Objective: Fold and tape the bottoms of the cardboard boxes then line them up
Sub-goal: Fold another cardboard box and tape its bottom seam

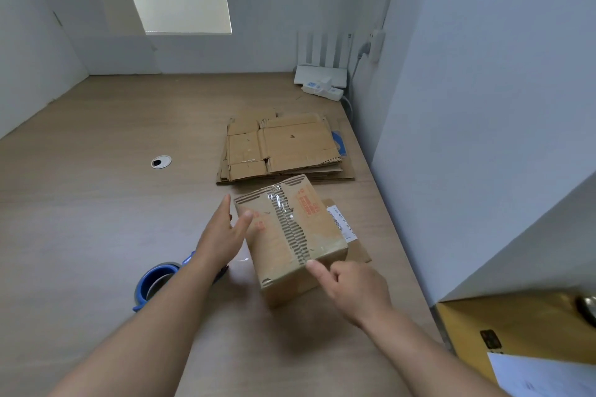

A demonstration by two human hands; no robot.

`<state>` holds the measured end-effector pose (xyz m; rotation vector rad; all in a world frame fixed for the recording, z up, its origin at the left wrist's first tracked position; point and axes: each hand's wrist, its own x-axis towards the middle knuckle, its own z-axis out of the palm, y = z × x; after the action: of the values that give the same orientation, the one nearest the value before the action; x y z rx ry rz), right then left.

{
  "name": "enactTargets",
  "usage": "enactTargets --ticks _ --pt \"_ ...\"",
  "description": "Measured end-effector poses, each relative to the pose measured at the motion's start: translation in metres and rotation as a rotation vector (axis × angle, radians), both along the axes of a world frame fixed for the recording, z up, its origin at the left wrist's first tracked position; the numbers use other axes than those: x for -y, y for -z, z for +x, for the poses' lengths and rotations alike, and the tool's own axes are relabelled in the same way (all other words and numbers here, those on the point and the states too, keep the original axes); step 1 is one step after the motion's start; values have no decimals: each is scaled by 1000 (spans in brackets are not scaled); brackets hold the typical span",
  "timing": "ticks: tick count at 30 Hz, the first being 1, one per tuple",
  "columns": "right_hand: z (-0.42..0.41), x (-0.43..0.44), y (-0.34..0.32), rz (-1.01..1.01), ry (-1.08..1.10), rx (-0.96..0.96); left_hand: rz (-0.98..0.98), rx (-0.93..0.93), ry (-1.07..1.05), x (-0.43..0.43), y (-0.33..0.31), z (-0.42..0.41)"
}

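Wooden desk (96,203), round cable grommet (161,161), white router (320,74) by the wall, power strip (322,91) beside it

The box (290,235) stands on the table (96,203), just before the flat stack (280,148). The tape (154,284) lies left of it.
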<state>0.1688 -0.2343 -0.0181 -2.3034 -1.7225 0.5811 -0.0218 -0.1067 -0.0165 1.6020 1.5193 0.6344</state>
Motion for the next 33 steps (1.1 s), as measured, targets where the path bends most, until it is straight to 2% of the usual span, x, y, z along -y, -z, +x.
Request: enactTargets --ticks 3,7,9,12,14,16,18,21,24,27,29,31,33 --pt "-10 -5 -4 -66 16 -3 -12 26 54 -4 -2 12" --pt "11 -11 -2 -65 175 -6 9 -170 19 -6 -1 10" --pt "32 -16 1 -34 308 -67 -15 -202 72 0 -4 12" --pt "58 -24 -2 102 504 -249 -99 -61 202 25 -6 23" --pt "67 -24 -6 169 605 -300 -85 26 129 35 -2 28" --pt "71 -18 -6 124 623 -142 15 -14 19 34 -2 29" --pt "67 -8 -8 77 563 19 27 -9 -27 28 -2 30" --pt "54 -3 -9 45 473 64 -31 -12 122 19 -3 39" --pt "53 -10 -8 42 474 -51 -55 -86 218 17 -5 47" --pt "67 -16 -9 85 553 -196 -105 -170 137 14 -3 43" --pt "75 -21 -12 152 592 -366 -120 -214 73 16 -2 40" --pt "75 -27 -12 209 554 -619 -136 -185 -13 24 -2 45" --pt "67 -33 -9 178 460 -713 -184 -111 -97 39 1 55"
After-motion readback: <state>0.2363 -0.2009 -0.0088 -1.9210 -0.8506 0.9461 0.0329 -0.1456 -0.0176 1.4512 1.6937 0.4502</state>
